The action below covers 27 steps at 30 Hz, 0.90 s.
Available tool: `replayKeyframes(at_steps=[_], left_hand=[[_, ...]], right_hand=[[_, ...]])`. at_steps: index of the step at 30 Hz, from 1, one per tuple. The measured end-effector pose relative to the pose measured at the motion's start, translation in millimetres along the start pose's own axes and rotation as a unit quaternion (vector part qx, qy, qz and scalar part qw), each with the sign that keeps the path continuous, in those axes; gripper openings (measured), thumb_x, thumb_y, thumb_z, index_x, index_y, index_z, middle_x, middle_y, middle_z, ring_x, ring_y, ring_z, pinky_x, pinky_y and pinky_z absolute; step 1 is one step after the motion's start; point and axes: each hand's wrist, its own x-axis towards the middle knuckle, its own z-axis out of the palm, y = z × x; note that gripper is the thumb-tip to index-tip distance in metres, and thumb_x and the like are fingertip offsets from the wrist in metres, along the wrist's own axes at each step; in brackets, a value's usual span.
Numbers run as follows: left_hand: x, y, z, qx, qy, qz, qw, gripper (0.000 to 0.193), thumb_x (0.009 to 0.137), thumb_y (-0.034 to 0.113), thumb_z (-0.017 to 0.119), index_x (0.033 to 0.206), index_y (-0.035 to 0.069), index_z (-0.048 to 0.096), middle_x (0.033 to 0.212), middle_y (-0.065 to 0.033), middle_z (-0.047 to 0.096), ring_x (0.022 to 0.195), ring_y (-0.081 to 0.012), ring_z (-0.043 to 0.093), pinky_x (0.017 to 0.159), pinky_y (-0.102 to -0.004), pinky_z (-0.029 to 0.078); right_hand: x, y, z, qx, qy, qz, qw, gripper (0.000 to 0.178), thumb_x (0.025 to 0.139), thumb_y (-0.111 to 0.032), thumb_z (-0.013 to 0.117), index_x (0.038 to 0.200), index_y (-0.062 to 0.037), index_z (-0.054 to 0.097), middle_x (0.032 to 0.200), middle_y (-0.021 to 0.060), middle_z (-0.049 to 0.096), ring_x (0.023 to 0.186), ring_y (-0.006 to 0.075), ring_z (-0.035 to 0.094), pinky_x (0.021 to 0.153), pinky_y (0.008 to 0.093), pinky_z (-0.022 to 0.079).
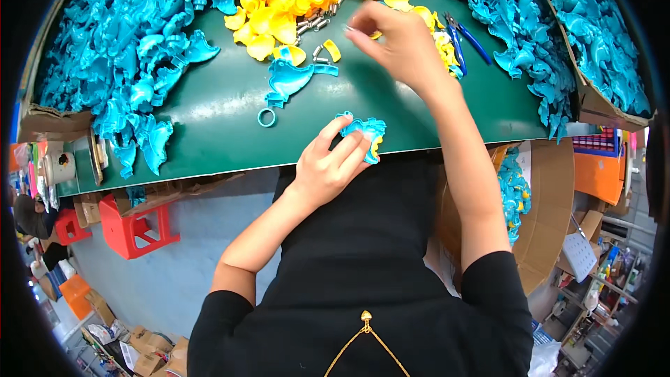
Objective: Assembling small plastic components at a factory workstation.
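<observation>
My left hand (329,160) is closed around a teal plastic part (370,128) with a bit of yellow in it, at the table's near edge. The fingers cover some of that part. Above the table, my right hand (392,38) is raised with thumb and forefinger brought together; a tiny pale glint shows at their tips, too small to name. Several metal springs (314,26) lie just left of it, beside the yellow plastic pieces (279,10). Between the hands and the left pile rest a loose teal piece (287,82) and a teal ring (266,117).
Teal plastic parts are heaped at the left (132,35) and right (502,14) of the green table (223,139). Blue-handled nippers (460,43) lie right of my right hand. Below are a red stool (136,227) and a cardboard box (548,216) with teal-and-yellow parts.
</observation>
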Motion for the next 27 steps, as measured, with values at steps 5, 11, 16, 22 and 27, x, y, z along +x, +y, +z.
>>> replayKeyframes(at_steps=[5,11,16,22,27], left_hand=[[2.2,-3.6,-4.2,-0.01,-0.019,0.026,0.999,0.034,0.07,0.018,0.079,0.102,0.007,0.073,0.105,-0.0031,0.066,0.118,-0.0282,0.057,0.086,-0.0343,0.057],[-1.6,-5.1,-4.6,-0.017,-0.019,0.033,0.999,0.038,0.065,0.015,0.078,0.101,0.006,0.073,0.104,-0.0033,0.066,0.118,-0.0289,0.057,0.084,-0.0325,0.058],[-0.4,-4.6,-4.4,-0.022,-0.023,0.033,0.999,0.039,0.063,0.014,0.078,0.1,0.006,0.073,0.104,-0.0033,0.066,0.118,-0.0286,0.058,0.082,-0.0323,0.058],[-1.5,-5.2,-4.3,-0.029,-0.016,0.026,0.999,0.04,0.061,0.013,0.079,0.1,0.006,0.073,0.104,-0.0034,0.066,0.117,-0.0287,0.058,0.079,-0.0317,0.059],[0.9,-6.1,-4.8,-0.044,-0.019,0.019,0.999,0.041,0.06,0.011,0.079,0.1,0.006,0.072,0.104,-0.0033,0.066,0.117,-0.0289,0.059,0.077,-0.0315,0.06]], right_hand=[[-119.1,-11.6,-19.9,0.277,-0.09,0.247,0.924,0.011,0.088,-0.003,0.074,0.096,0.0025,0.069,0.089,0.0049,0.07,0.083,0.0111,0.067,0.074,0.026,0.056],[-154.2,-9.3,4.7,0.393,0.034,0.259,0.882,0.009,0.088,-0.002,0.075,0.093,0.0017,0.069,0.09,0.0052,0.07,0.082,0.008,0.065,0.075,0.0222,0.055],[-151.9,-4.6,0.9,0.414,0.008,0.252,0.875,0.009,0.087,-0.001,0.075,0.093,0.0018,0.069,0.09,0.0054,0.069,0.082,0.0082,0.065,0.076,0.0225,0.055],[-149.3,-11.8,0.3,0.348,0.024,0.238,0.906,0.01,0.084,0.005,0.074,0.093,0.0028,0.071,0.091,0.0088,0.07,0.084,0.0133,0.068,0.078,0.0258,0.057],[-149.8,-13.7,1.5,0.213,0.044,0.109,0.97,0.013,0.081,0.007,0.075,0.092,0.0017,0.073,0.084,0.0098,0.071,0.079,0.0171,0.07,0.07,0.0276,0.057]])
